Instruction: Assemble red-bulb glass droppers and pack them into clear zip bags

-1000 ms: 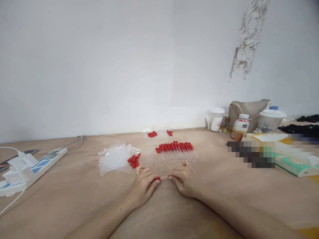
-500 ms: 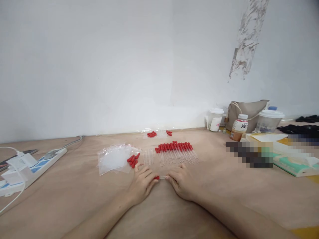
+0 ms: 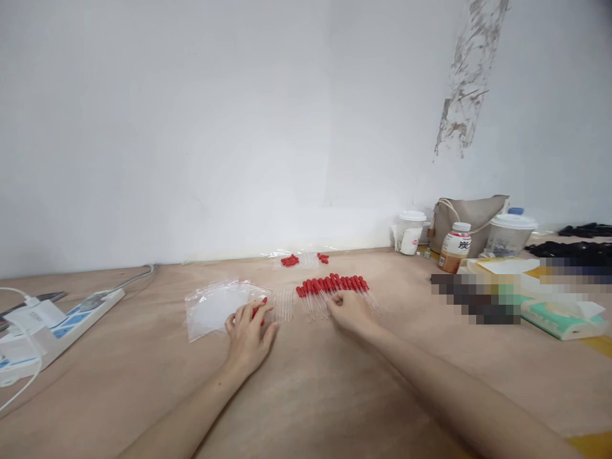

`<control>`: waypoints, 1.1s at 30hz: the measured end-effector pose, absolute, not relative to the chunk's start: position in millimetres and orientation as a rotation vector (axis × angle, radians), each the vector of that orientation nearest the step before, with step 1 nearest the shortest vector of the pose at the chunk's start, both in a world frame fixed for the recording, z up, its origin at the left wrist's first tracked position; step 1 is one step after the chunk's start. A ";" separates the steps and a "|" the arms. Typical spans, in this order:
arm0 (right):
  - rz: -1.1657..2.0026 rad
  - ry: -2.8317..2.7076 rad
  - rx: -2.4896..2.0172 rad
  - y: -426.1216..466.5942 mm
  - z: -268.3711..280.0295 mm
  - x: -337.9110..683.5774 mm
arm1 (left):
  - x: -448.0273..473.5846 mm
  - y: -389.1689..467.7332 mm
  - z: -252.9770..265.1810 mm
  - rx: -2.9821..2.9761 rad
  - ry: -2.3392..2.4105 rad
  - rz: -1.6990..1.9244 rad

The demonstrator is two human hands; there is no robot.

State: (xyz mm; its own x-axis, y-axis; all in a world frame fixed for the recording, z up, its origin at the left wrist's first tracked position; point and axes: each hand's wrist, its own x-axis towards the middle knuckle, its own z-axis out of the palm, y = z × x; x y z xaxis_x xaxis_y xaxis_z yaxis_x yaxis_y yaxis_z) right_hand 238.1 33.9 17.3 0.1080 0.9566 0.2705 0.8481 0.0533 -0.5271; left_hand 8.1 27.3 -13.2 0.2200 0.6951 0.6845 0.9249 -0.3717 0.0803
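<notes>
My left hand (image 3: 249, 338) reaches over a small pile of red rubber bulbs (image 3: 259, 313), its fingers spread and partly hiding them. My right hand (image 3: 352, 310) has its fingers pinched together at the front of a row of red-bulbed droppers (image 3: 315, 287). The dropper in that pinch is mostly hidden by the fingers. Between the two hands lie several loose clear tubes (image 3: 284, 306), side by side. Clear zip bags (image 3: 208, 312) are stacked to the left of the bulbs.
Against the wall lie more red bulbs (image 3: 289, 260) on clear plastic. A power strip (image 3: 86, 312) with chargers sits at left. A lidded cup (image 3: 410, 234), a bottle (image 3: 455, 248), a grey bag (image 3: 471, 220) and a tissue pack (image 3: 561, 319) stand at right.
My hands have parted from the dropper they held between them. The left moved leftward and away from me to the loose bulbs; the right moved forward to the dropper row.
</notes>
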 end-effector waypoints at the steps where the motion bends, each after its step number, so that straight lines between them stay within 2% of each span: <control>1: 0.242 -1.700 -1.862 43.7 18.6 234.5 | 3.7 30.4 -13.4 -2.125 -1.548 -0.905; 6: 0.195 -1.592 -1.963 74.6 12.1 215.5 | -19.5 42.9 -16.5 -2.086 -1.638 -0.873; 12: 0.152 -1.623 -1.938 74.9 0.0 211.3 | -34.3 60.5 -26.7 -2.348 -1.695 -0.849; 19: -0.054 -1.899 -1.767 67.9 4.1 188.1 | -25.7 79.5 -24.2 -2.491 -1.689 -0.784; 26: -0.002 -2.004 -1.891 80.9 9.2 158.5 | -4.8 89.6 -21.8 -2.577 -1.583 -0.830; 33: 0.089 -2.025 -2.018 84.2 16.9 157.8 | 17.9 83.9 -27.4 -2.511 -1.672 -0.891</control>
